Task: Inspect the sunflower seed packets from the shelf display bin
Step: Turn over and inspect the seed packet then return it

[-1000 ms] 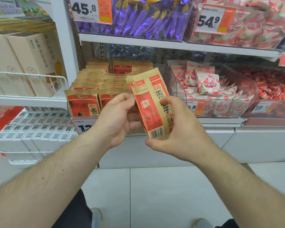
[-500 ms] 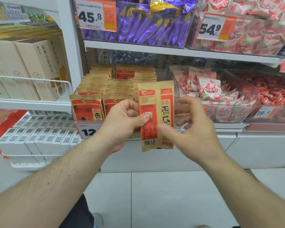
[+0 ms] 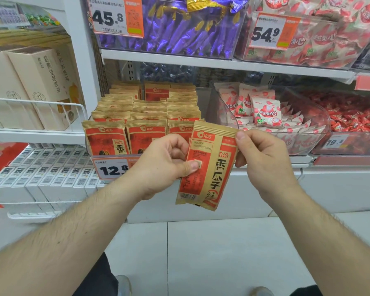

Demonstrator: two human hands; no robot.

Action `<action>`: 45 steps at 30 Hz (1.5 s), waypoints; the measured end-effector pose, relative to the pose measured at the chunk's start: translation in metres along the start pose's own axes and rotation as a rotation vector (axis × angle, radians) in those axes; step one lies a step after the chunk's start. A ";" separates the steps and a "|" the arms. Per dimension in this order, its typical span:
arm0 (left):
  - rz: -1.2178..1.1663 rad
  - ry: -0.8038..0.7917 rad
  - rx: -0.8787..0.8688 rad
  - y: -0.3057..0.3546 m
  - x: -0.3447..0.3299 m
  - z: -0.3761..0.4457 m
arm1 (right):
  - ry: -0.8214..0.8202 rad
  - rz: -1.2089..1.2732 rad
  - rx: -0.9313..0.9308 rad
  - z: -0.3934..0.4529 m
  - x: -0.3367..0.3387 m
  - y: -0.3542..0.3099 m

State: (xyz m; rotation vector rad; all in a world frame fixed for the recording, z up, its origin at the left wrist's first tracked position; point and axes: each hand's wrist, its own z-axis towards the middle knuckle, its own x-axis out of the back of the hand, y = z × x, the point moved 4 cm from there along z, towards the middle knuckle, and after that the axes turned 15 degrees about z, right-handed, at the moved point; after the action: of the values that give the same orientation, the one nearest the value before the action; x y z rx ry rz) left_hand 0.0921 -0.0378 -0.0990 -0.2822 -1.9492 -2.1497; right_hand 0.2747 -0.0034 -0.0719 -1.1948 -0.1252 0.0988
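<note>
Before the shelf display bin (image 3: 90, 153), a sunflower seed packet (image 3: 207, 167) was held up in both hands, clear of the bin and slightly tilted, its printed back toward the camera. Much of it was hard to read: the small date print near its top was blurred, the barcode at its lower left corner was too small to make out, and its left edge was hidden behind the left thumb. Behind it, the left hand (image 3: 160, 165) covered the lower part of the middle and right front packets (image 3: 145, 135) standing in the bin, and the price tag (image 3: 111, 168) on the bin's front was cut off by the wrist, showing only "12.8". The rows of packets farther back showed only their brown top strips.

The left hand pinched the packet at mid-height, thumb pressed on the red panel, the other fingers curled behind it. The right hand (image 3: 263, 163) pinched the packet's upper right corner between thumb and forefinger, the remaining fingers folded into the palm. Both forearms reached up from the lower corners, bare. To the right stood a clear bin (image 3: 320, 133) of pink and white sachets.
</note>
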 end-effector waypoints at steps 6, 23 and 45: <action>-0.019 0.029 -0.002 -0.002 0.003 0.000 | -0.037 0.002 -0.015 -0.001 -0.004 0.000; -0.363 0.071 0.096 -0.003 0.010 0.003 | -0.158 0.018 -0.073 -0.004 -0.013 0.007; -0.437 0.138 0.142 -0.015 0.011 0.014 | -0.389 -0.102 -0.109 -0.008 -0.011 0.008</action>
State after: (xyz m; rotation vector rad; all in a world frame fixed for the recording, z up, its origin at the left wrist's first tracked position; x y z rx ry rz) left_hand 0.0774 -0.0234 -0.1084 0.3393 -2.2255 -2.1825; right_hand 0.2653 -0.0091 -0.0831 -1.2644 -0.5377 0.2373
